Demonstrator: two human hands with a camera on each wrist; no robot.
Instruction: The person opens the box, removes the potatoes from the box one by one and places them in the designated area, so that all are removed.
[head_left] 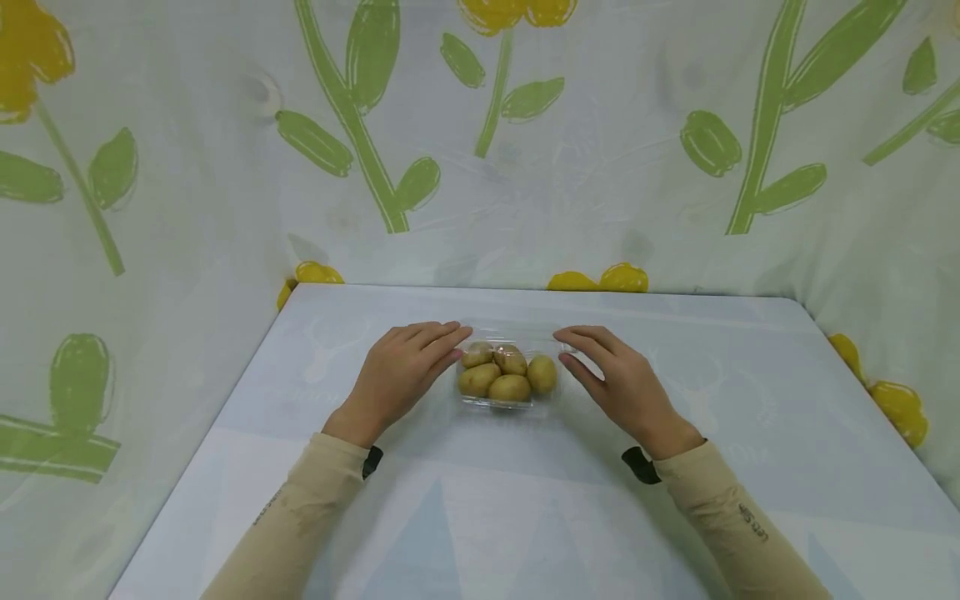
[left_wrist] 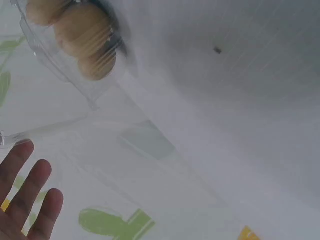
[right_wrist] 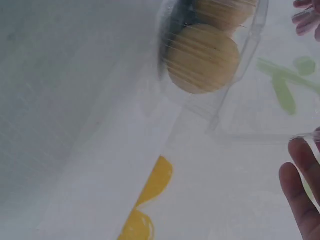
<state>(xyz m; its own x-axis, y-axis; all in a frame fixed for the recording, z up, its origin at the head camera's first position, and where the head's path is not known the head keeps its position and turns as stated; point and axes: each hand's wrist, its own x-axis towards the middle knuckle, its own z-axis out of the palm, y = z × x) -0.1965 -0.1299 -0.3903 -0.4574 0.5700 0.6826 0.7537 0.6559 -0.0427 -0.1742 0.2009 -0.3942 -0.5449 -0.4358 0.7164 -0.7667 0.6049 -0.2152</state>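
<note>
Several yellowish potatoes (head_left: 510, 388) sit inside a clear plastic clamshell box (head_left: 497, 404) on the table. Its transparent lid (left_wrist: 55, 129) rises from the box's far side. At the lid's left corner is my left hand (head_left: 411, 362), its fingers fairly straight and the thumb apart below them. My right hand (head_left: 618, 375) mirrors it at the right corner, with fingertips (right_wrist: 298, 145) right at the lid's edge. In the right wrist view, a potato (right_wrist: 202, 59) shows through the box wall, and parts of my left hand appear beyond the lid.
The pale table (head_left: 465, 500) has faint blue triangles printed on it. Behind it hangs a whitish curtain (head_left: 562, 192) with green leaves and yellow flowers, which also runs along both sides. A dark band (head_left: 641, 465) shows at the right wrist.
</note>
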